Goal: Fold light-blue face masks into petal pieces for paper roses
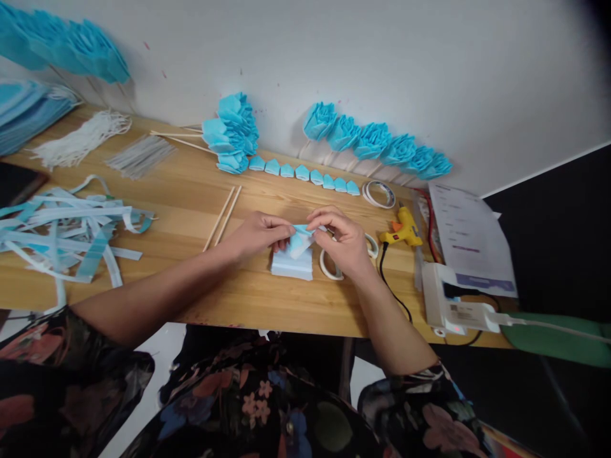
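Between my two hands is a small folded piece of light blue and white mask fabric [300,240]. My left hand [267,232] pinches its left edge, thumb and fingers together. At the right side my right hand [341,238] grips it the same way, its fingers bent over the top. Just below, a stack of pale blue fabric pieces [292,266] lies on the wooden table [258,299]. Beside my right hand a roll of tape [329,266] rests on the table, partly covered by the hand. Behind my hands runs a row of small folded blue petals [301,172].
Blue fabric roses on sticks [373,140] lean on the wall. Two wooden sticks [223,217] lie left of my hands. Cut fabric strips [90,232] heap at the left. A yellow glue gun [403,228], its cable and a white power strip [436,299] are at the right.
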Available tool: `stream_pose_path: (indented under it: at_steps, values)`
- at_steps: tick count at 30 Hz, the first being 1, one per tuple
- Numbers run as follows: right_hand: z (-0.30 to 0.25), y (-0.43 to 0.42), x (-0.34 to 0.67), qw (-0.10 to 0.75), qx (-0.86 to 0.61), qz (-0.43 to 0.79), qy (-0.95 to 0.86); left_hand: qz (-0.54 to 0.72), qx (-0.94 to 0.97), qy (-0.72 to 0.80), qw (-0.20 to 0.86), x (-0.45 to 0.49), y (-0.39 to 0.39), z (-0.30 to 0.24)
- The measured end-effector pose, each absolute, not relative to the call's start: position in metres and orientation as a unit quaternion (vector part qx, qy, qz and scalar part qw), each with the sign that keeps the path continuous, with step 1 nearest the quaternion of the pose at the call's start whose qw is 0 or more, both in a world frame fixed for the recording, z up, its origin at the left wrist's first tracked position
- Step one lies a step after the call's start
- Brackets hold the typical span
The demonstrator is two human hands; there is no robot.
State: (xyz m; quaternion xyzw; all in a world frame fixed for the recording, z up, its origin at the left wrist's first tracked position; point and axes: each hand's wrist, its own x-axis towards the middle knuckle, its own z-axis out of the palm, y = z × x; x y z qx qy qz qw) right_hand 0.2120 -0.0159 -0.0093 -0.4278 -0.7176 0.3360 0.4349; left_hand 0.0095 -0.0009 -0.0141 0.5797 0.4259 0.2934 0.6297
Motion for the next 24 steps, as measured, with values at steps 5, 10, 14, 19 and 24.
stream_pose_path:
  at_steps: [5, 10, 14, 19, 24]
  values:
    - [-0.01, -0.015, 0.213, 0.426, -0.427, 0.329, -0.726, 0.308, 0.575, 0.435, 0.621, 0.009, -0.003, -0.014]
    - [-0.008, -0.017, 0.216, 0.433, -0.445, 0.364, -0.695, 0.301, 0.573, 0.439, 0.623, 0.01, -0.003, -0.012]
    - [-0.007, -0.018, 0.218, 0.423, -0.445, 0.414, -0.672, 0.291, 0.586, 0.441, 0.615, 0.01, -0.002, -0.012]
    - [-0.016, -0.016, 0.213, 0.399, -0.474, 0.412, -0.668, 0.273, 0.631, 0.416, 0.595, 0.009, -0.002, -0.013]
    - [-0.018, -0.016, 0.207, 0.426, -0.476, 0.382, -0.667, 0.266, 0.65, 0.407, 0.584, 0.01, -0.003, -0.012]
